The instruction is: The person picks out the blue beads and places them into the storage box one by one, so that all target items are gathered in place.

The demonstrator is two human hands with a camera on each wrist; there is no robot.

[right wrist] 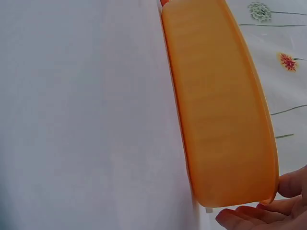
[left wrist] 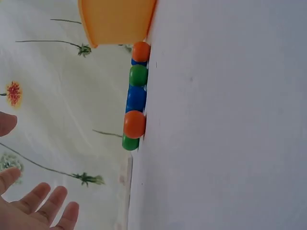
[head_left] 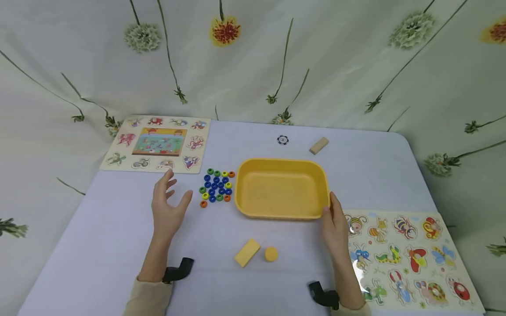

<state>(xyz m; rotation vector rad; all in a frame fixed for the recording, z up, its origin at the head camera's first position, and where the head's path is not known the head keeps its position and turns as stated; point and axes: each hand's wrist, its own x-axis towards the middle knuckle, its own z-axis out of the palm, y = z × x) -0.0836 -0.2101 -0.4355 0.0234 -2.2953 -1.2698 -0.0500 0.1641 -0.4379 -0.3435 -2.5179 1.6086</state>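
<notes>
A yellow plastic tray (head_left: 281, 215) stands on the white table, nothing inside it. At its right end, my right hand (head_left: 335, 224) holds the rim, thumb at the near corner and fingers along the outer wall. The right wrist view has the thumb (right wrist: 291, 184) at the tray's edge and the other fingers near the end wall. My left hand (head_left: 168, 210) is raised with fingers spread and holds nothing. It is nearest to a group of blue, green, yellow and orange beads (head_left: 215, 186), which lie just left of the tray.
Behind the left hand lies a sea-animal puzzle board (head_left: 126, 149). An insect puzzle board (head_left: 399, 263) lies by the right forearm. A yellow block (head_left: 247, 253) and yellow disc (head_left: 271, 254) are in front of the tray; a poker chip (head_left: 282, 140) and wooden block (head_left: 319, 145) are behind it.
</notes>
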